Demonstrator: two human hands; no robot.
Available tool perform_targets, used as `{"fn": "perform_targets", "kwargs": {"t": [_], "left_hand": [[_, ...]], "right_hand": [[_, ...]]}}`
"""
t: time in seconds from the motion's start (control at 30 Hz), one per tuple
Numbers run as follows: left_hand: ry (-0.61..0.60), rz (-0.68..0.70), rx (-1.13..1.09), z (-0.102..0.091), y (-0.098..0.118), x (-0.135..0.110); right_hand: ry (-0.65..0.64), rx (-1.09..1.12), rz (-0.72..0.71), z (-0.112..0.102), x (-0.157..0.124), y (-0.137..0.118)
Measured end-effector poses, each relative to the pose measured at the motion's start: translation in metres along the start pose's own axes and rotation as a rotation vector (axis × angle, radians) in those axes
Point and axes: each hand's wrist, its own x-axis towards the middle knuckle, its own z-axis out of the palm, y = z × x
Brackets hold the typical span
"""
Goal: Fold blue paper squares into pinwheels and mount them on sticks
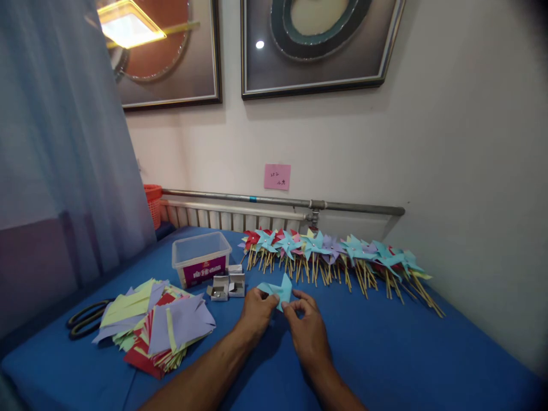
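Between my two hands is a light blue paper pinwheel [282, 288], its blades folded up and spread. My left hand [257, 311] pinches it near the middle with thumb and fingers. On its lower right side, the thumb and fingertips of my right hand [306, 322] close on the paper's edge. Whether a pin or stick is at its centre is hidden. Just left of my left hand sit small white boxes [237, 285], two of them with open tops. Behind my hands lies a long row of finished paper pinwheels [314, 245] on thin wooden sticks.
A pile of coloured paper pieces [182, 325] lies at left, beside black-handled scissors [88, 319]. A clear plastic tub [201, 260] with a purple label stands behind the boxes. A blue cloth [385, 354] covers the table. Along the wall run a pipe [274, 200] and a radiator.
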Motion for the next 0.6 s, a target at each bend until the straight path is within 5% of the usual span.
{"fn": "perform_targets", "kwargs": {"t": [0.6], "left_hand": [[-0.069, -0.036, 0.038, -0.004, 0.006, -0.001]], "right_hand": [[-0.043, 0.185, 0.159, 0.000, 0.002, -0.010]]}}
